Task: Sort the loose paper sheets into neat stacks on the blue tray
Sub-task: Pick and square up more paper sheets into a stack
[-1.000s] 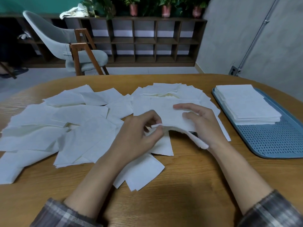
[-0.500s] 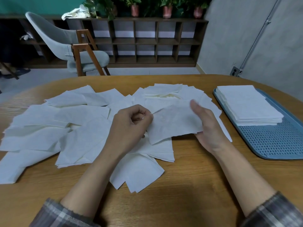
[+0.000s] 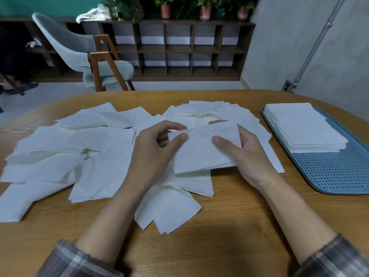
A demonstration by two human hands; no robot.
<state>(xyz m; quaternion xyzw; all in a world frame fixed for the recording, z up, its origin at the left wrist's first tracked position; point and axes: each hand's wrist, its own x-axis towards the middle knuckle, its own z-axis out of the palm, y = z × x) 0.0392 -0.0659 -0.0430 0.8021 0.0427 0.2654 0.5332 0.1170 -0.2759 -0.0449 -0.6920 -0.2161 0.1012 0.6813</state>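
Your left hand point(image 3: 155, 148) and right hand point(image 3: 245, 154) both pinch one paper sheet point(image 3: 203, 150) above the loose pile point(image 3: 79, 156), left of the blue tray point(image 3: 339, 172).

Tabletop point(image 3: 229, 232): wood, visible grain, smooth, faint sheen. Loose sheets point(image 3: 50, 166): thin white paper, matt, soft, lightly textured like tissue. Tray point(image 3: 339, 172) at right edge: blue plastic, matt, perforated floor, smooth rim. Sleeves point(image 3: 75, 260): plaid woven cloth. Chair point(image 3: 79, 50): grey fabric shell, wooden legs.
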